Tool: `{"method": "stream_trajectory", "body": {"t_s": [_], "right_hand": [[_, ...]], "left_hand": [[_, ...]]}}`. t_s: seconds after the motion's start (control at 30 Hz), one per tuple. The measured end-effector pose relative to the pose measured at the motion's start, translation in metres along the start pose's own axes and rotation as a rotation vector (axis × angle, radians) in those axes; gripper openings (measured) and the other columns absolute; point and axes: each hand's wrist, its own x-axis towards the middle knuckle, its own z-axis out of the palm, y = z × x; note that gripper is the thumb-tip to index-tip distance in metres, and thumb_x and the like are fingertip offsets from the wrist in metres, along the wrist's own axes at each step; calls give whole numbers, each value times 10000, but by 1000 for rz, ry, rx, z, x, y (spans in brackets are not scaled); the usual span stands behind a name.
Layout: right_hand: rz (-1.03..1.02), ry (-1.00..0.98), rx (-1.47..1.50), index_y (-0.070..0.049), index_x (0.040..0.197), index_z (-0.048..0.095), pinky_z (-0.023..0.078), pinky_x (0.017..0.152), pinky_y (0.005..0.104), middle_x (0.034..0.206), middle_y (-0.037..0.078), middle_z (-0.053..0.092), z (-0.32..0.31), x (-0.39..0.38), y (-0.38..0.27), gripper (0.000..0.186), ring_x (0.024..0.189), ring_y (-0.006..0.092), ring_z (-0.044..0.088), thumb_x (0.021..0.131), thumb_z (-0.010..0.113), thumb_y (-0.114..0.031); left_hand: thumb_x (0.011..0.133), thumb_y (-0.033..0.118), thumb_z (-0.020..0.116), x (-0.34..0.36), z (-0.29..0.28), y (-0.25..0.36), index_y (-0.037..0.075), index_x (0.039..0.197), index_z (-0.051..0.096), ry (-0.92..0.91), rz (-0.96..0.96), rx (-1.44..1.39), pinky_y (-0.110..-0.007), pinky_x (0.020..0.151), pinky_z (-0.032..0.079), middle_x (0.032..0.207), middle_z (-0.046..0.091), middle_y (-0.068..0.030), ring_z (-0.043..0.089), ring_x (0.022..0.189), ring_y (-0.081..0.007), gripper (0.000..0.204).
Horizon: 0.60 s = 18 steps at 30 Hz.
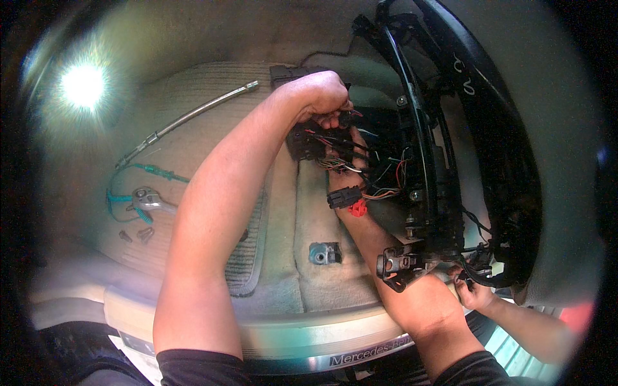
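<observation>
Left forearm (225, 180) slants up rightward, left hand (324, 93) curled above wiring (351, 143)

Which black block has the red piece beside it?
The small connector over the right forearm: the red piece sits at its lower right. The dark blocks nearer the left hand show none.

Primary illumination: one white lamp (84, 87) at upper left, overexposed, its radial flare hazing the nearby ribbed floor mat (187, 90). The door sill (290, 341) shows a greenish sheen. The black seat frame (508, 161) renders dark (fine detail lost). Fisheye curvature bends edges; corners fall to black.
</observation>
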Motion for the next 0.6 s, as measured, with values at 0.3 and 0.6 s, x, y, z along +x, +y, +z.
{"method": "stream_trajectory", "body": {"t_s": [0.3,0.6], "right_hand": [[-9,23,54,-5,1355,520,489,1001,381,1286,171,596,2,0,4,533,1157,297,601,854,703,-7],[-161,35,-213,-5,1386,502,477,1027,382,1292,167,590,-1,0,2,646,1177,257,588,792,748,58]], "left_hand": [[964,117,584,0,-1,-2,-23,959,699,-2,8,-1,-342,471,527,694,687,-104,625,508,-183,181],[960,127,590,-1,-6,-4,-17,957,719,-36,10,-4,-329,476,519,727,702,-95,627,528,-164,193]]}}
